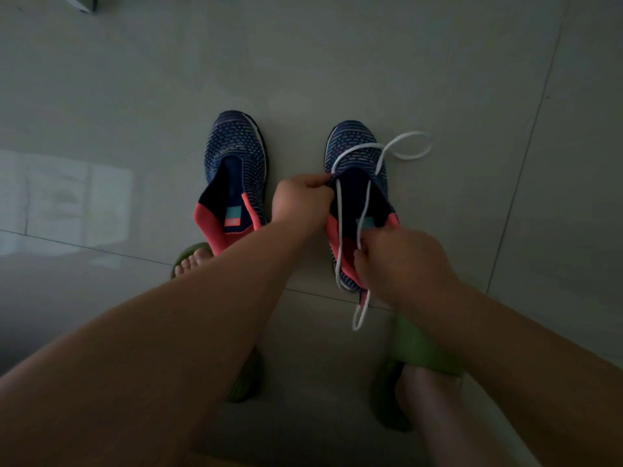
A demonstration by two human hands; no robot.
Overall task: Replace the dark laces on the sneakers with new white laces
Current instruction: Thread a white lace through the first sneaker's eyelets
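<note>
White lace (339,210) draped over right-hand sneaker (357,163), on tiled floor (472,79). One strand running down the inner side of the shoe mouth, a second strand down the middle, a slack loop lying past the toe on the floor, another loop hanging off the heel end toward the green slipper (424,348).

Left hand (301,200): fingers curled, pinching at the upper edge of the shoe mouth where the lace crosses; whether pinching lace, eyelet edge or both, cannot tell. Right hand (401,261): grip closed on the middle strand near the pink collar, fingertips hidden behind the knuckles.

Left-hand sneaker (236,156) standing just beside, apart, no lace visible in it. No dark laces seen anywhere.

Orientation: both sneakers toes pointing away, heels toward the wearer's feet; long axes roughly parallel. Lace strands mostly along the shoe's long axis.

Handling, judged: lace light, limp, no stiffness except presumably at the tips; best pinched close to the tip for threading. Knit upper soft, likely to collapse under pull, so steady at the eyelet edge. Lacing judged at an early stage.
</note>
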